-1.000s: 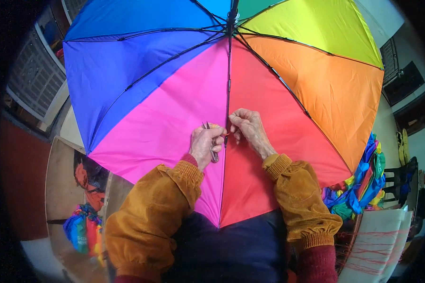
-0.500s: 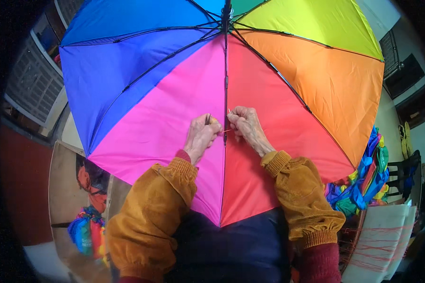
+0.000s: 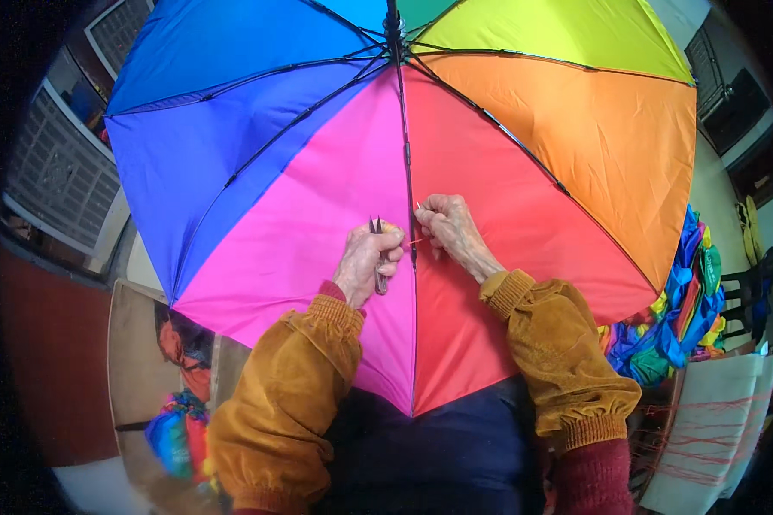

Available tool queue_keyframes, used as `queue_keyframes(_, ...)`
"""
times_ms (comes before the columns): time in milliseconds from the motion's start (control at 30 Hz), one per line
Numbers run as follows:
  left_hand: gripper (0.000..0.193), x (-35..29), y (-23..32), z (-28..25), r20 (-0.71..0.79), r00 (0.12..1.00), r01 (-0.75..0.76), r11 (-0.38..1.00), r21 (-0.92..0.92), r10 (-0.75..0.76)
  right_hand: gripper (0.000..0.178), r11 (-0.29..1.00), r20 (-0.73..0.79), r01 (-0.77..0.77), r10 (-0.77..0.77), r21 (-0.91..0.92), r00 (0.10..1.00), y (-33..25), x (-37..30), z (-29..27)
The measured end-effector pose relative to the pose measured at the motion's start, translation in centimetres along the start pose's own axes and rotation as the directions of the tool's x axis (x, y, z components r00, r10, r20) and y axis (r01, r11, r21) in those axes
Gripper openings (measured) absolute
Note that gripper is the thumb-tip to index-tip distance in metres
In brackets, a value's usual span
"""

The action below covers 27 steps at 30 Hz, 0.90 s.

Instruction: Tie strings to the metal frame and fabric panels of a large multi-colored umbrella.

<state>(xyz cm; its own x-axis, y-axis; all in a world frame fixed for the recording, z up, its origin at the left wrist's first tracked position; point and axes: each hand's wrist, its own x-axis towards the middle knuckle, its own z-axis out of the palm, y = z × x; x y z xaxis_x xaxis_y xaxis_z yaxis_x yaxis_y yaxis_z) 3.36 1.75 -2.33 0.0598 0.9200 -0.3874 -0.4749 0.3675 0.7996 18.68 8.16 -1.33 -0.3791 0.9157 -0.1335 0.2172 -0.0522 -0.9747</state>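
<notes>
An open rainbow umbrella (image 3: 489, 249) faces me with its inner side, its black ribs (image 3: 407, 163) spreading from the hub at the top. My left hand (image 3: 369, 262) is closed over the pink panel, with small thread snips (image 3: 380, 279) tucked in the palm and their dark points upward. Just across the middle rib, over the red panel, my right hand (image 3: 451, 227) pinches a thin pale needle (image 3: 418, 206). A short red thread (image 3: 416, 243) stretches between both hands at the rib. The fingertips partly hide the needle.
Bundled rainbow umbrella cloth (image 3: 674, 318) lies at the right. Below it, red threads (image 3: 704, 442) hang over a pale cloth (image 3: 721, 403). On the left, more colourful cloth (image 3: 176, 438) lies beside a brown board (image 3: 137, 343). A dark chair (image 3: 747, 292) stands far right.
The view has shifted, and the umbrella appears slightly turned. My left hand has rotated, so the snips show more fully. The right hand keeps its pinch near the rib.
</notes>
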Motion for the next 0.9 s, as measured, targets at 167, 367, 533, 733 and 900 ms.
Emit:
queue_keyframes(167,0.003,0.3,0.0,0.0,0.025,1.0,0.007,1.0,-0.016,-0.006,0.024,0.999,-0.01,-0.008,0.008,-0.034,1.0,0.1,0.2,0.1)
queue_keyframes(367,0.005,-0.3,0.4,1.0,-0.019,0.999,-0.029,0.977,0.211,0.033,0.023,1.0,-0.014,-0.01,0.01,-0.025,1.0,0.0,0.1,0.2)
queue_keyframes(533,0.01,0.8,-0.9,-0.2,0.094,0.919,-0.305,0.538,0.785,0.384,0.021,1.0,-0.048,0.012,-0.012,-0.012,0.999,-0.6,-0.1,0.1)
queue_keyframes(733,0.013,1.2,-1.5,0.2,0.185,0.869,-0.369,0.351,0.861,0.459,0.017,0.978,-0.178,0.143,-0.169,-0.149,0.969,-0.9,-0.1,-0.6)
queue_keyframes(900,0.014,1.3,-2.0,0.0,0.177,0.844,-0.398,0.37,0.839,0.506,0.016,0.978,-0.167,0.133,-0.16,-0.162,0.973,-0.8,-0.2,-0.5)
